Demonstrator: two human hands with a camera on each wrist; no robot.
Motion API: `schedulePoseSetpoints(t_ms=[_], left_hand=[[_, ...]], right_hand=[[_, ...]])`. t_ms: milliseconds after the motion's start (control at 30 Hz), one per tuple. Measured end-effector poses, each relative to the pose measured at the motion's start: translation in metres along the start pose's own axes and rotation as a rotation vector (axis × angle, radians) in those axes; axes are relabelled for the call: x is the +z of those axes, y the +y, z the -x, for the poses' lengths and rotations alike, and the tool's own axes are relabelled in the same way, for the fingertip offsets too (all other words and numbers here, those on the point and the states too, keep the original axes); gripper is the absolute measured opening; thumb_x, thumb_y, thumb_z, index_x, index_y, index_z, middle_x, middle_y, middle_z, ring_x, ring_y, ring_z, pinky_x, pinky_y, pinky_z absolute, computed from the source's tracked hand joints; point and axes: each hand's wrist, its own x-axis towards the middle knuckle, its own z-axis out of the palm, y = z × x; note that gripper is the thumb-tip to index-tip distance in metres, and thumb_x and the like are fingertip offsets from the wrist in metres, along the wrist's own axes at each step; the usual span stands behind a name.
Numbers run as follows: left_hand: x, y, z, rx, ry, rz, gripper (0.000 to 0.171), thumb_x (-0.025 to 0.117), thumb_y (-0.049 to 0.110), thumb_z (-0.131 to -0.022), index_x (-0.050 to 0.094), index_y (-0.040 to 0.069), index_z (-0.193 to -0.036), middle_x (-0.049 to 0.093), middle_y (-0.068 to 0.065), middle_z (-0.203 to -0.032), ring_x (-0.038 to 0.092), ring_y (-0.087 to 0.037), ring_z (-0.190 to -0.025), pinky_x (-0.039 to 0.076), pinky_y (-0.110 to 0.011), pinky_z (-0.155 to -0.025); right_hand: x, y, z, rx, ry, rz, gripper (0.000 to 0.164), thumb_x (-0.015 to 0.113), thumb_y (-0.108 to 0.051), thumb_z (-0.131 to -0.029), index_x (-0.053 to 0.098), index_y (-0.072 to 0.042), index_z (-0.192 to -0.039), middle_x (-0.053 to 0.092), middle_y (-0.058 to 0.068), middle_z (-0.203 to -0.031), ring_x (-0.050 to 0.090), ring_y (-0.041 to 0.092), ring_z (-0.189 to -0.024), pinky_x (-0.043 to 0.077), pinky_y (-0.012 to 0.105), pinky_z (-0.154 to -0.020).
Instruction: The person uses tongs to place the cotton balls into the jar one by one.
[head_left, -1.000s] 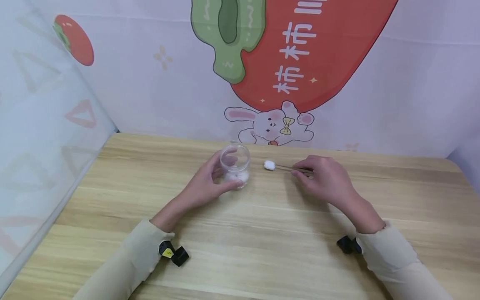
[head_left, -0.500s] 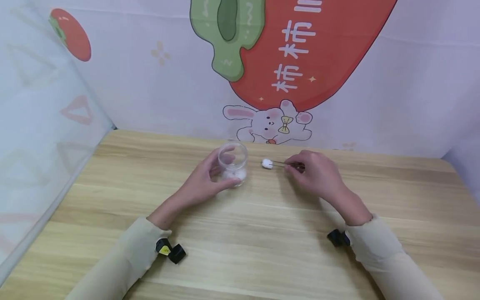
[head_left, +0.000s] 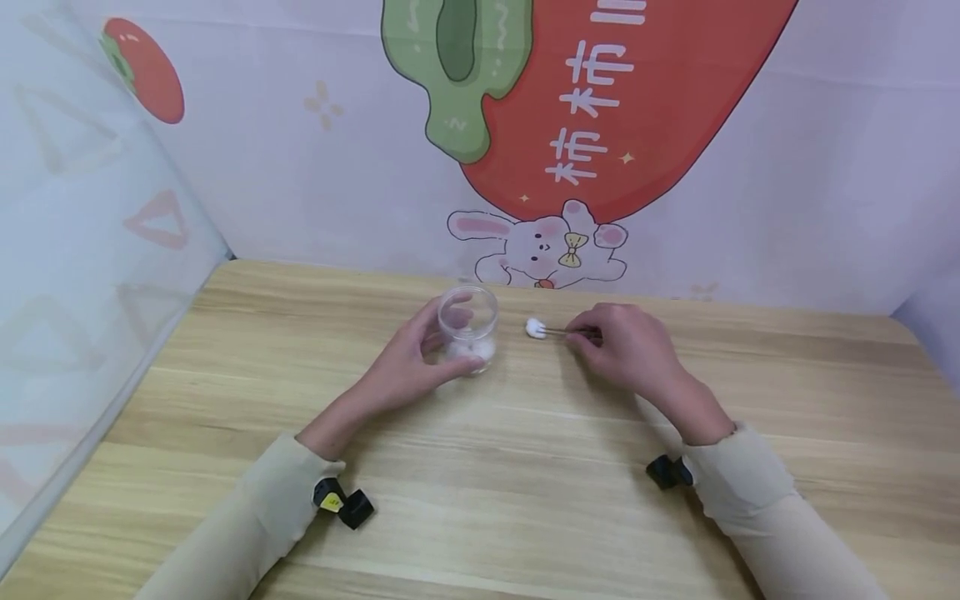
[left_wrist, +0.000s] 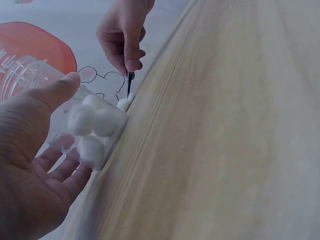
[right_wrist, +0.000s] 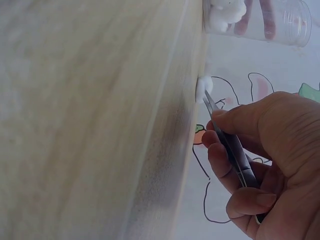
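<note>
In the head view my left hand (head_left: pixel 401 362) holds a clear round jar (head_left: pixel 469 312) upright on the table, thumb in front and fingers behind. Several white cotton balls (left_wrist: pixel 92 122) lie in the jar's bottom, and its top is uncovered. To the right of the jar, a single cotton ball (head_left: pixel 535 327) sits at table level, apart from the jar. My right hand (head_left: pixel 633 346) grips dark tweezers (right_wrist: pixel 235 155) between thumb and fingers. The tweezers' tips touch the single cotton ball; whether they pinch it firmly I cannot tell.
The wooden table (head_left: pixel 480 483) runs back to a printed cloth (head_left: pixel 300 183) just behind the jar. Another pale cloth (head_left: pixel 75 275) hangs on the left. A small black camera (head_left: pixel 345 503) is worn at the left cuff, another black camera (head_left: pixel 667 472) at the right.
My right hand has moved slightly left with the tweezers, and their tips reach further onto the single cotton ball. My left hand and the jar stay nearly in place.
</note>
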Motion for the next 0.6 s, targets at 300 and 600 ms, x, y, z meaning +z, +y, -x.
schedulePoseSetpoints(t_ms=[300,600], left_hand=[[0.0002,0.001,0.0015,-0.005,0.002,-0.004,0.084,0.089,0.022,-0.087,0.044,0.033,-0.157,0.062,-0.005,-0.148,0.059,-0.02,-0.143,0.048,-0.041,-0.124],[-0.0002,0.0019,0.0013,-0.002,-0.002,-0.013,0.083,0.089,0.023,-0.087,0.044,0.033,-0.157,0.062,-0.004,-0.148,0.058,-0.02,-0.143,0.048,-0.041,-0.124]], right_hand=[[0.0007,-0.0008,0.0019,-0.013,0.053,0.024,0.013,0.079,-0.015,-0.093,0.085,-0.014,-0.104,0.08,0.003,-0.091,0.066,0.019,-0.077,0.048,0.031,-0.062],[-0.0024,-0.0044,0.007,-0.003,0.094,-0.001,0.012,0.079,-0.015,-0.093,0.085,-0.014,-0.103,0.082,0.004,-0.095,0.071,0.021,-0.084,0.052,0.033,-0.064]])
